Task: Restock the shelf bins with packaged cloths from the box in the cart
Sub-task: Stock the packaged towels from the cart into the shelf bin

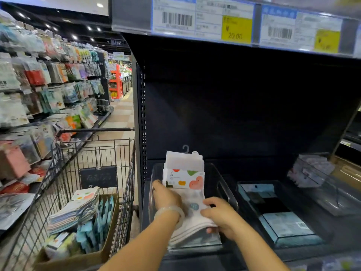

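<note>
We have a stack of packaged cloths (192, 218) lying in the clear shelf bin (227, 189) at the left end of the shelf, with more packs (184, 173) standing upright at the back of that same bin, hooks up. Our left hand (167, 196) rests on the stack's left side, fingers reaching forward along the bin wall; we cannot tell whether they curl around anything. Our right hand (219, 214) grips the stack's near right corner, thumb under the edge and fingers curled over the top.

So this bin is partly filled, and we judge we are settling the current batch into place. Much is left: the cardboard box (109, 239) in the cart (64, 173) to our left still holds a tall pile of white cloth packs (78, 210) and a row of blue packs (101, 220) on edge.

Just beside our bin to the right, a 2nd bin (242, 194) holds flat blue and dark packages, and a 3rd clear bin (332, 194) farther right is tilted with pale packs in it. Price labels (203, 18) line the shelf edge above.
</note>
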